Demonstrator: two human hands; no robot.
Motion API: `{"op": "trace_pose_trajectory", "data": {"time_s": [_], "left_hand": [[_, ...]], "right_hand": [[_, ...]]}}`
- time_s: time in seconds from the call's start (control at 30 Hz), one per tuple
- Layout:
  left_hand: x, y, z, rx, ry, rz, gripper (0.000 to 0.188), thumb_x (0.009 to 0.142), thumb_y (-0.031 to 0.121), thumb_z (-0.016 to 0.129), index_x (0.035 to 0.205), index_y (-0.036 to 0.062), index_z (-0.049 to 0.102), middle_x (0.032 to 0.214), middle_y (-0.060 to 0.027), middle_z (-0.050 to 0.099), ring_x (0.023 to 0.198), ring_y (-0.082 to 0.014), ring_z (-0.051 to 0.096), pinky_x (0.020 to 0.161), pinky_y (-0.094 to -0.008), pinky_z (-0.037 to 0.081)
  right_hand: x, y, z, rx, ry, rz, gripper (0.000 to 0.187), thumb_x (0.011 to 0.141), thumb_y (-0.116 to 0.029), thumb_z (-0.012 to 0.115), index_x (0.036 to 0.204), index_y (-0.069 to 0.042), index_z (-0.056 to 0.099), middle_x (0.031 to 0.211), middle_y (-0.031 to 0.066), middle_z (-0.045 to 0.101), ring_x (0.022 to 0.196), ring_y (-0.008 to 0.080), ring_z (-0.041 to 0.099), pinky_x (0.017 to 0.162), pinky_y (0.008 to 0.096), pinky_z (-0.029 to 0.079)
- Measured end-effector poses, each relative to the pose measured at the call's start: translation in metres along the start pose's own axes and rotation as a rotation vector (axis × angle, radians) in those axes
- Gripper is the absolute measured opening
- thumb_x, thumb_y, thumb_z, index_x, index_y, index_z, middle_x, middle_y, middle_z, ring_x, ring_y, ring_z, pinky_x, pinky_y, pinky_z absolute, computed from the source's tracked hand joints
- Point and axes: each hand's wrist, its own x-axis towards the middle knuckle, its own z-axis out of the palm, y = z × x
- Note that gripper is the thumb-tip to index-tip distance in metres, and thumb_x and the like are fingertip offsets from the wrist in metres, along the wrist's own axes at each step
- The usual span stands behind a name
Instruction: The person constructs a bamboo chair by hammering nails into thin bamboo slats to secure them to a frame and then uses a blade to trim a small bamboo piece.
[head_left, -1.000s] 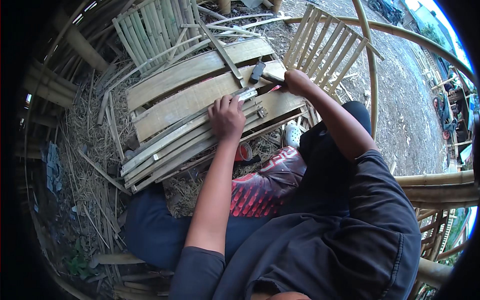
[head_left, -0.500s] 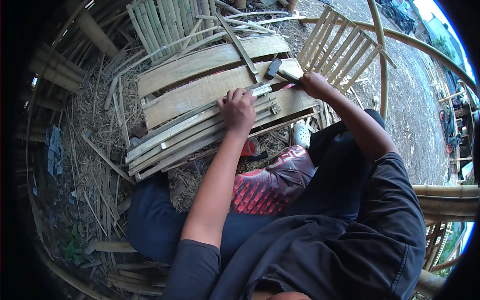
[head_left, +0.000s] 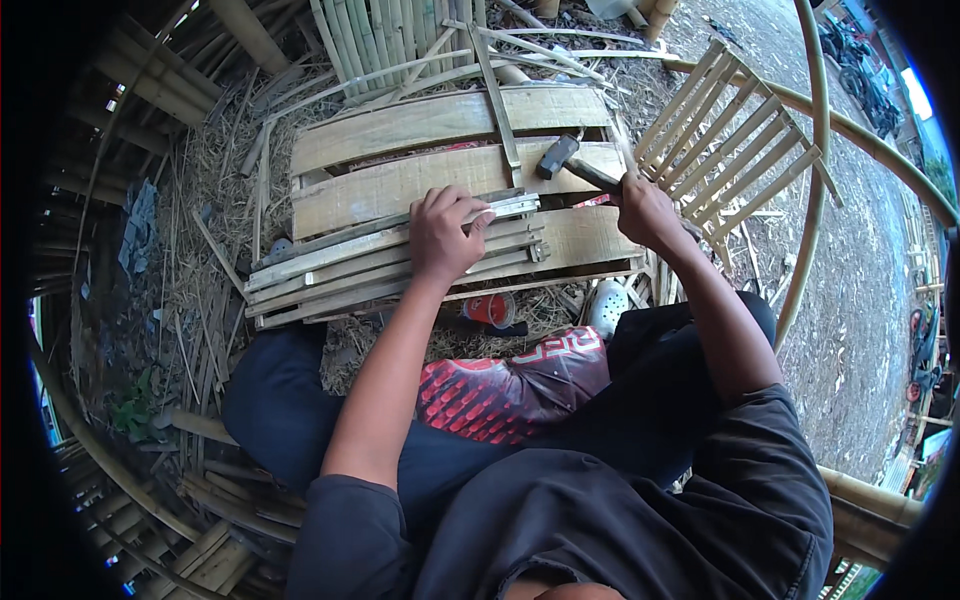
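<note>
My right hand (head_left: 650, 212) is wrapped tight round the hammer (head_left: 593, 174) handle, head poking out up-left; left hand (head_left: 446, 236) half-curled over wooden strips (head_left: 345, 264), nearer their right end.

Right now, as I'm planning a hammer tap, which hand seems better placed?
Probably the right hand: it holds the hammer, close to the right ends of the slats. The left hand is occupied, resting on the slats.

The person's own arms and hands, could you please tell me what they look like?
The left sleeve and right sleeve are short, loose and dark, leaving both forearms bare. The left hand and right hand wear no gloves.
</note>
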Motion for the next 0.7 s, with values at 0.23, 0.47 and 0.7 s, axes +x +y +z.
{"op": "trace_pose_trajectory", "data": {"time_s": [0.23, 0.47, 0.7], "left_hand": [[0.001, 0.003, 0.004, 0.006, 0.009, 0.021, 0.015, 0.085, 0.027, 0.080, 0.088, 0.0127, 0.077, 0.092, -0.0027, 0.070, 0.093, -0.0267, 0.065, 0.081, -0.0408, 0.046], [0.003, 0.002, 0.004, 0.013, -0.032, 0.022, 0.024, 0.092, 0.032, 0.076, 0.094, 0.0076, 0.075, 0.097, -0.0081, 0.070, 0.095, -0.0321, 0.067, 0.084, -0.0440, 0.051], [0.001, 0.004, 0.008, -0.003, -0.007, 0.040, 0.021, 0.090, 0.027, 0.077, 0.094, 0.0070, 0.074, 0.095, -0.0078, 0.070, 0.093, -0.0318, 0.067, 0.082, -0.0431, 0.052]], "right_hand": [[-0.005, -0.020, -0.027, 0.485, -0.197, 0.322, 0.053, 0.108, -0.042, 0.053, 0.097, 0.006, 0.073, 0.089, 0.0292, 0.071, 0.090, 0.0421, 0.071, 0.084, 0.0512, 0.052], [-0.016, -0.017, -0.030, 0.657, -0.307, 0.299, 0.060, 0.108, -0.053, 0.055, 0.096, 0.004, 0.069, 0.074, 0.0015, 0.058, 0.066, 0.0103, 0.051, 0.061, 0.0327, 0.043], [-0.017, -0.027, -0.037, 0.691, -0.298, 0.299, 0.065, 0.107, -0.058, 0.055, 0.091, 0.003, 0.069, 0.069, 0.0026, 0.058, 0.065, 0.0121, 0.052, 0.060, 0.0348, 0.044]]}}
